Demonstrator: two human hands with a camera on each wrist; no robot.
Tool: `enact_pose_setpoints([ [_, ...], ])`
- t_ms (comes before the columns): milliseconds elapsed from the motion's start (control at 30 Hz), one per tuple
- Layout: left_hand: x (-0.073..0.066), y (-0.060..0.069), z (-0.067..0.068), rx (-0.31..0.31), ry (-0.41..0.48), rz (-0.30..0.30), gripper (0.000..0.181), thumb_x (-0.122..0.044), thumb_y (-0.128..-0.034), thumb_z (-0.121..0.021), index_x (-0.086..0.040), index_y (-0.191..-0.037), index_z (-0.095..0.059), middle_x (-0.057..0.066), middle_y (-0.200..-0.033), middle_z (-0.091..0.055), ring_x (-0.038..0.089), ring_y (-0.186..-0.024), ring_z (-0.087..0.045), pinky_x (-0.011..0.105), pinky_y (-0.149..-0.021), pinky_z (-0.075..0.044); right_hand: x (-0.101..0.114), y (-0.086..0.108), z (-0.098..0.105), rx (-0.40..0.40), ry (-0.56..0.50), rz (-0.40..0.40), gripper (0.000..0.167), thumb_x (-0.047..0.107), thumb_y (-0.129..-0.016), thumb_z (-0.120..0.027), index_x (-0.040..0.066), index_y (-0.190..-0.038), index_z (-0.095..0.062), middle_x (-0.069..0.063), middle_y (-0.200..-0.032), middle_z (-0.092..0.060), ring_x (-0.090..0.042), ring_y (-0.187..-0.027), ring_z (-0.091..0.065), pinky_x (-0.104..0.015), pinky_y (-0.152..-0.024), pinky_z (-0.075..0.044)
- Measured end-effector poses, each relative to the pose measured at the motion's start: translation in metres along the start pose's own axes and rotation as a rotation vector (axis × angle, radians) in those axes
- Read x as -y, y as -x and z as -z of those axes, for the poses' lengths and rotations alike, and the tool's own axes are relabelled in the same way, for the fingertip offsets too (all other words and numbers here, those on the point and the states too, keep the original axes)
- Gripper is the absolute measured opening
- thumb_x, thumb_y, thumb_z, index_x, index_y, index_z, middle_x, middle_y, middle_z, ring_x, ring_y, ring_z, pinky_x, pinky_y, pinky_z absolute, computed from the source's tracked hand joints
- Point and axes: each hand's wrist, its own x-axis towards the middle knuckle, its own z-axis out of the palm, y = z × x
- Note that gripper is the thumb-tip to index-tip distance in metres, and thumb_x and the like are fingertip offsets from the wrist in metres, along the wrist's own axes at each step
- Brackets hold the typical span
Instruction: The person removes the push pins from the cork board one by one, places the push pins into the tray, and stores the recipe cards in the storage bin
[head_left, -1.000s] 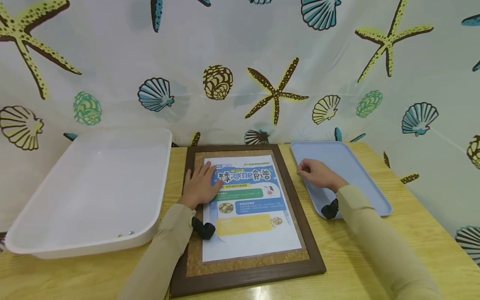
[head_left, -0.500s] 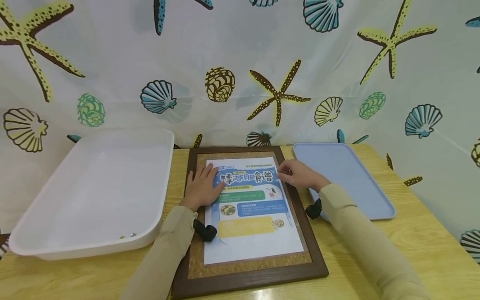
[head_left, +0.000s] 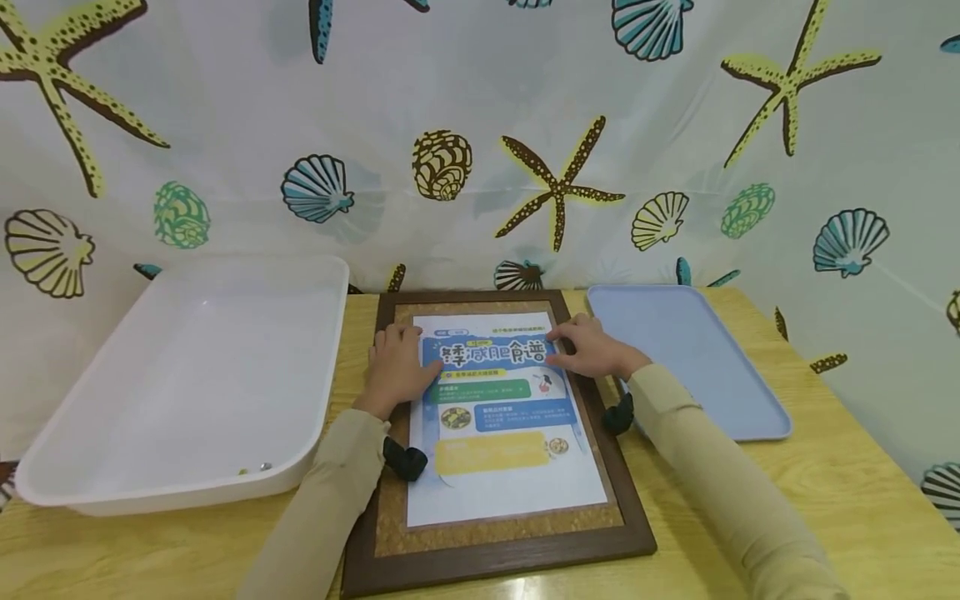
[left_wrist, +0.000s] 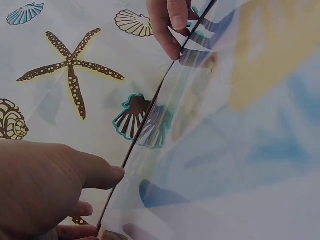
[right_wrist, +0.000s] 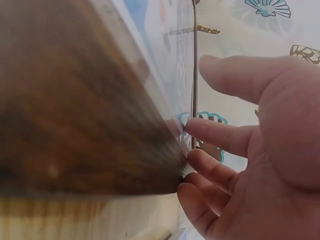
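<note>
A printed poster (head_left: 517, 492) lies on a cork board (head_left: 427, 540) with a dark brown frame (head_left: 510, 564). My left hand (head_left: 393, 367) rests at the poster's upper left, fingers bent over the edge and thumb on the sheet. At the opposite edge, my right hand (head_left: 588, 348) touches the poster with thumb and fingertips spread apart. The left wrist view shows my left hand (left_wrist: 55, 185) with its thumb against a glossy, reflecting surface. In the right wrist view, several fingertips of my right hand (right_wrist: 270, 145) meet the surface near the frame's edge. Neither hand visibly pinches anything.
To the left stands a large white tray (head_left: 187, 375) with two tiny objects near its front rim. A pale blue tray (head_left: 705, 358) lies right of the board. Behind the wooden table (head_left: 847, 483) hangs a curtain (head_left: 480, 100) printed with shells and starfish.
My right hand has moved left from the blue tray onto the poster's right edge, and its thumb and fingers have parted. My left hand's flat fingers have bent at the left edge.
</note>
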Motion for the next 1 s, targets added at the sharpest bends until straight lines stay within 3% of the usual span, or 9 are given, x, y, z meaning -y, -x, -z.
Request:
enact_pose_setpoints([
  [133, -0.006, 0.000, 0.007, -0.006, 0.116, 0.116, 0.067, -0.021, -0.0872, -0.067, 0.006, -0.140, -0.036, 0.028, -0.132, -0.041, 0.036, -0.116, -0.039, 0.048, -0.100, -0.040, 0.000, 0.001, 0.002, 0.015, 0.003, -0.014, 0.049, 0.029, -0.095, -0.060, 0.002, -0.135, -0.053, -0.027, -0.132, -0.038, -0.039, -0.116, -0.032, -0.052, -0.099, -0.032],
  [467, -0.006, 0.001, 0.019, 0.085, 0.339, 0.252, 0.063, -0.014, -0.0870, -0.068, 0.007, -0.138, -0.038, 0.025, -0.132, -0.049, 0.033, -0.110, -0.052, 0.044, -0.095, -0.049, -0.001, 0.001, 0.001, 0.020, -0.002, 0.009, 0.053, 0.024, -0.090, -0.067, 0.000, -0.135, -0.052, -0.027, -0.133, -0.037, -0.040, -0.118, -0.032, -0.053, -0.101, -0.032],
  [600, -0.006, 0.002, 0.021, 0.102, 0.379, 0.299, 0.052, -0.015, -0.0872, -0.068, 0.006, -0.129, -0.046, 0.022, -0.121, -0.052, 0.029, -0.099, -0.051, 0.037, -0.080, -0.048, -0.002, 0.000, 0.001, 0.023, 0.002, 0.013, 0.056, 0.023, -0.087, -0.070, 0.000, -0.135, -0.052, -0.026, -0.133, -0.037, -0.039, -0.117, -0.032, -0.052, -0.100, -0.033],
  [767, -0.002, 0.001, 0.022, 0.110, 0.350, 0.315, 0.039, -0.018, -0.0874, -0.067, 0.006, -0.117, -0.057, 0.017, -0.102, -0.056, 0.025, -0.088, -0.053, 0.029, -0.067, -0.042, -0.001, 0.001, 0.001, 0.019, 0.002, 0.020, 0.057, 0.023, -0.085, -0.072, 0.000, -0.134, -0.053, -0.027, -0.133, -0.038, -0.039, -0.118, -0.033, -0.052, -0.101, -0.034],
  [1000, -0.003, 0.004, 0.022, 0.074, 0.353, 0.278, 0.035, -0.019, -0.0889, -0.063, 0.003, -0.115, -0.058, 0.017, -0.104, -0.059, 0.024, -0.088, -0.055, 0.029, -0.070, -0.046, -0.003, 0.002, 0.001, 0.014, 0.002, 0.013, 0.057, 0.023, -0.086, -0.072, 0.001, -0.134, -0.053, -0.026, -0.134, -0.037, -0.040, -0.120, -0.033, -0.053, -0.103, -0.033],
])
